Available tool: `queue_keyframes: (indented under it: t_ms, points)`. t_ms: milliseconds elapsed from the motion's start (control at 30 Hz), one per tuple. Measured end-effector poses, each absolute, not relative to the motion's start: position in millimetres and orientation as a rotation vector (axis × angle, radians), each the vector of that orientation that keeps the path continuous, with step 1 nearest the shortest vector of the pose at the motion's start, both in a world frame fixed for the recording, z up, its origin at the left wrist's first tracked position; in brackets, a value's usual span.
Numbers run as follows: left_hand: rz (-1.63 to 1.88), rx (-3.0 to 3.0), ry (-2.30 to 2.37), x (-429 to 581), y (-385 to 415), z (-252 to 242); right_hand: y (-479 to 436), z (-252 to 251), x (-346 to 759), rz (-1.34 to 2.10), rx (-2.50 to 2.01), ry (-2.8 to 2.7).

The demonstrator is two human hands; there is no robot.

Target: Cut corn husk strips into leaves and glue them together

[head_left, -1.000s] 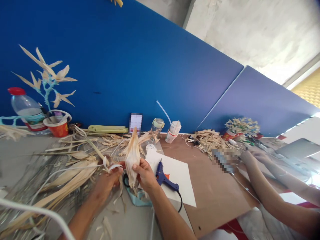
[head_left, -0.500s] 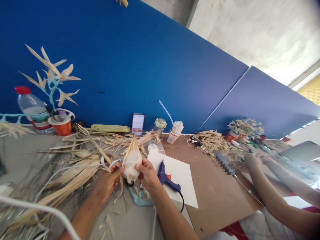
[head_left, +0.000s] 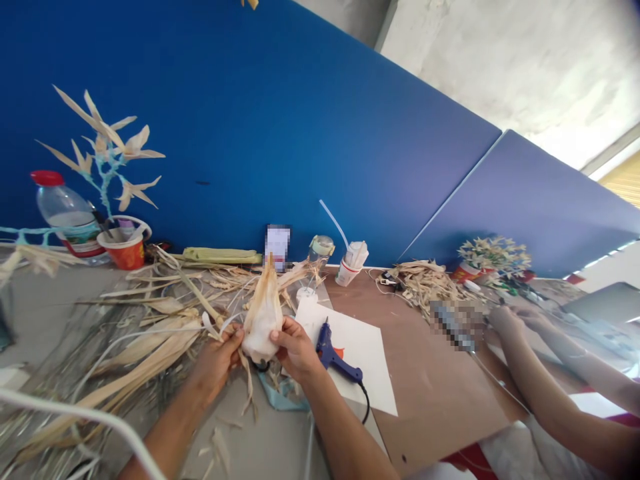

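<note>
Biggest thing first: the blue partition (head_left: 240, 133) fills most of your view, standing behind the glue gun (head_left: 330, 357). The brown tabletop (head_left: 430, 380) stretches out to the gun's right, loose dried husks (head_left: 160, 340) are strewn well to its left, and a white sheet (head_left: 377, 347) lies right under it.

Your corn husk (head_left: 263, 320) is held up just left of the gun, narrow tip up, fat end down. A second ago it looked slimmer with a ragged bottom; now the lower part is wider and rounded, kinda like a bulb. Your left hand (head_left: 220, 357) was a touch off the edge back then, but now it's pinching that left side. Your right hand (head_left: 299, 350) grips the other side, thumb across the front. I'd read that as a steadier two-sided hold, with the wide end getting the attention.
</note>
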State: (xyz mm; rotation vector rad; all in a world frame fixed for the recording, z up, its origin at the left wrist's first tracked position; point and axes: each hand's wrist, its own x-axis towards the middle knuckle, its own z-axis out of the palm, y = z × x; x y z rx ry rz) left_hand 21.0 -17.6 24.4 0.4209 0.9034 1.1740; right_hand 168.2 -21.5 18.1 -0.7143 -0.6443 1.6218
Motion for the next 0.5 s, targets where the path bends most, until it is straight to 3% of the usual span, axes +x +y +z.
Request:
queue_keyframes:
  t_ms: [500]
  points:
    - [1.151, 0.679, 0.915, 25.4, -18.3, 22.8, -19.2, 16.7, 166.5, 1.577, -0.815, -0.673]
